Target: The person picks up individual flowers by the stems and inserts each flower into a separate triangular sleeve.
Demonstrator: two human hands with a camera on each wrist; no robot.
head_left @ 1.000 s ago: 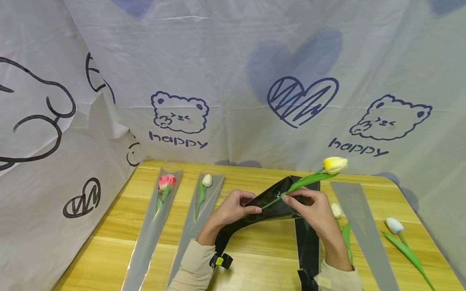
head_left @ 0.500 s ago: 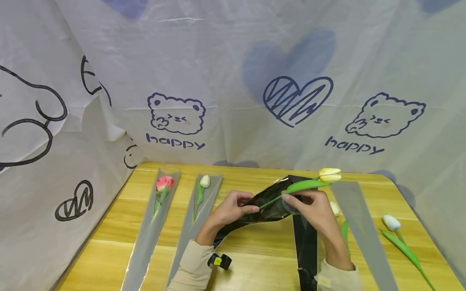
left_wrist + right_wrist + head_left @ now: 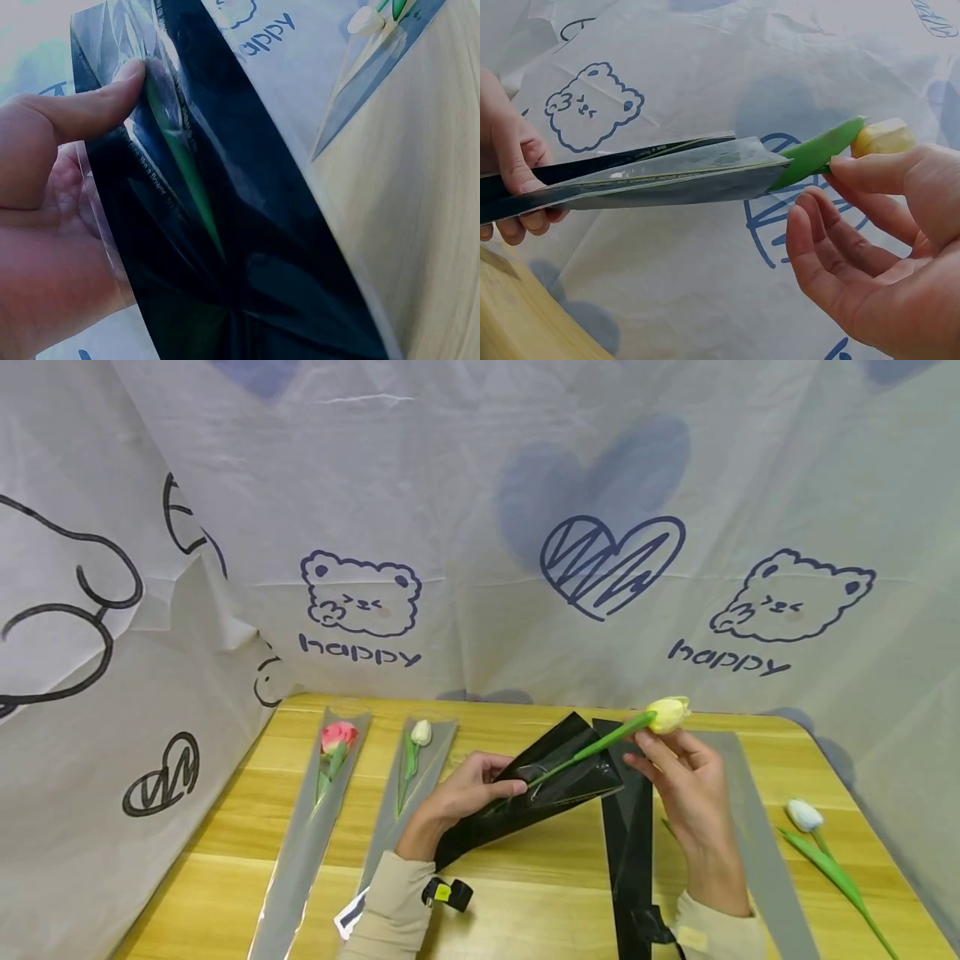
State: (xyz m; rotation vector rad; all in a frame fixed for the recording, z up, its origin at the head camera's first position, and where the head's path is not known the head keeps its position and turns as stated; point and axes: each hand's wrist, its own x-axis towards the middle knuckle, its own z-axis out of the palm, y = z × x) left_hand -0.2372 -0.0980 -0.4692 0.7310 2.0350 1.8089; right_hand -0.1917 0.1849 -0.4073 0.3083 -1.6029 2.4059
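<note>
A yellow tulip point(image 3: 667, 714) slants across the head view, its green stem running down into a black flower sleeve point(image 3: 517, 822) with a clear front. My left hand point(image 3: 472, 793) grips the sleeve, thumb pressing over the clear film and stem. Just below the bloom, my right hand point(image 3: 690, 793) pinches the tulip between thumb and forefinger, other fingers loosely bent. In the right wrist view, a green leaf point(image 3: 821, 154) stands partly out of the sleeve's mouth, and the bloom is wholly outside. Through the film, the left wrist view shows green stem point(image 3: 184, 157) inside.
Another black sleeve point(image 3: 630, 852) lies on the wooden table point(image 3: 532, 893) near my right forearm. At left lie a pink flower point(image 3: 339, 737) and a white tulip point(image 3: 422, 732) in clear sleeves. A grey sleeve point(image 3: 761, 835) and loose white tulip point(image 3: 804, 815) lie at right. A printed cloth point(image 3: 480, 527) hangs behind.
My right hand has shifted from the sleeve's mouth and mid-stem to just under the bloom. The sleeve's free end now stretches out flatter. My left hand keeps its grip.
</note>
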